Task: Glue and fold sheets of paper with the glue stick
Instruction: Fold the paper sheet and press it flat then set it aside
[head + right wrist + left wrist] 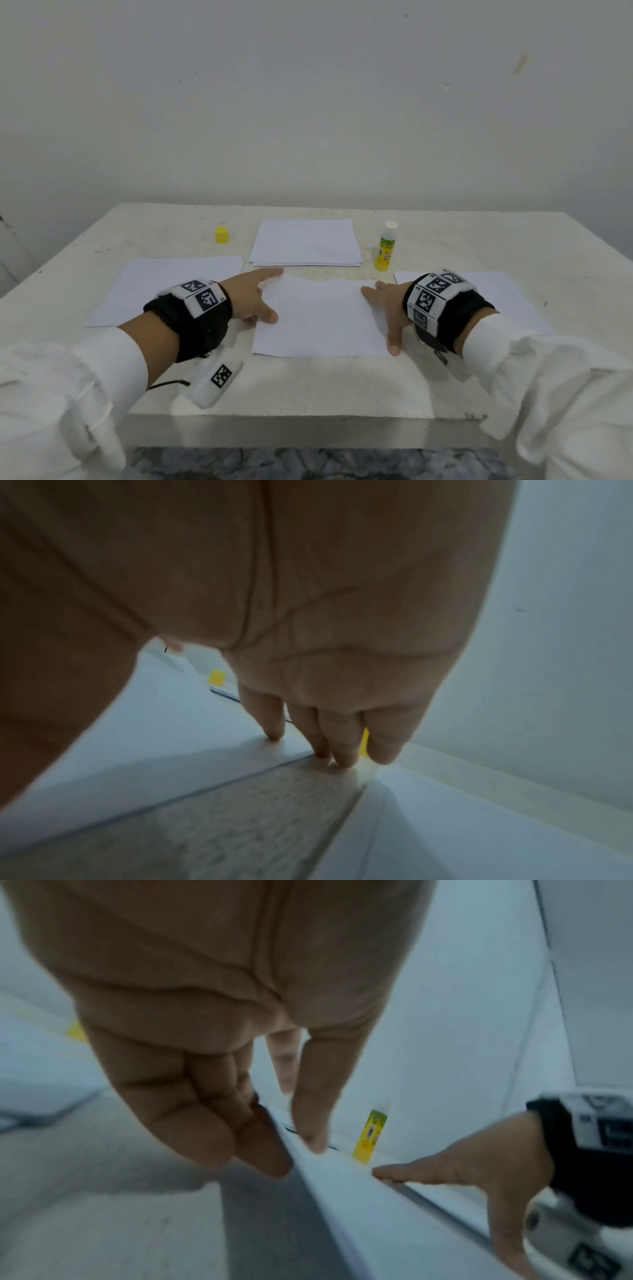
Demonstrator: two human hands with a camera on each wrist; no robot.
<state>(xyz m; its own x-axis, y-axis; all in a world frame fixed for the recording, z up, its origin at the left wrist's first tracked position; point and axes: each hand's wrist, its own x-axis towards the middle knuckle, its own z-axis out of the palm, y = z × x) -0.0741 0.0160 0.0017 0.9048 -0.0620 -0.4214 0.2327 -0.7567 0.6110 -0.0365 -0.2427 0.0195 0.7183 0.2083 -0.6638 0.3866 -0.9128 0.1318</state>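
white paper: three sheets, one stack

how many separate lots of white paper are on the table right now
4: a white paper stack at the back centre, a single white sheet between both hands, one sheet far left, one far right, partly hidden by the wrist.

Glue stick showing yellow-green, cap yellow, sheets white, wrist bands wearing black-white checks.
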